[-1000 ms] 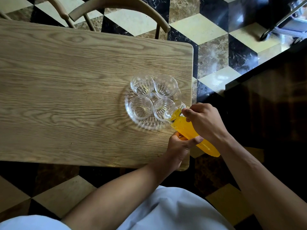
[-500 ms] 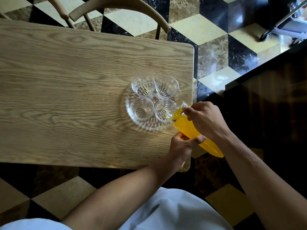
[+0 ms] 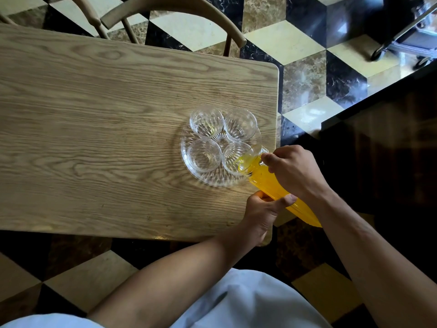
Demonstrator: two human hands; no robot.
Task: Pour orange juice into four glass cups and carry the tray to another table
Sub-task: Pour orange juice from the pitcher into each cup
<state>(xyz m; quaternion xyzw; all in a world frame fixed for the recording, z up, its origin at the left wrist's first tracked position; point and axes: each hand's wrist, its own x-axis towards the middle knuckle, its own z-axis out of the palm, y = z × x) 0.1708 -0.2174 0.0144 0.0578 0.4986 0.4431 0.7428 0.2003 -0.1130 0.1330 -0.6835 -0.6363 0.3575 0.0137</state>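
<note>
A round clear glass tray [image 3: 214,182] sits near the right end of the wooden table [image 3: 94,138] and holds several ribbed glass cups. The far left cup [image 3: 206,121], far right cup [image 3: 240,124] and near left cup [image 3: 203,154] look empty. A glass carafe of orange juice [image 3: 272,185] is tilted with its mouth over the near right cup [image 3: 233,157]. My right hand [image 3: 293,171] grips the carafe near its neck. My left hand [image 3: 264,211] supports its body from below. Juice fills the neck up to the lip.
A wooden chair [image 3: 170,10] stands behind the table's far edge. A dark wooden table or counter [image 3: 383,150] lies to the right, across a gap of chequered marble floor [image 3: 302,76]. A wheeled metal frame [image 3: 406,43] is at the top right.
The carafe has tipped a little further and juice has moved up into its mouth over the near right cup. Both hands keep the same grip.
</note>
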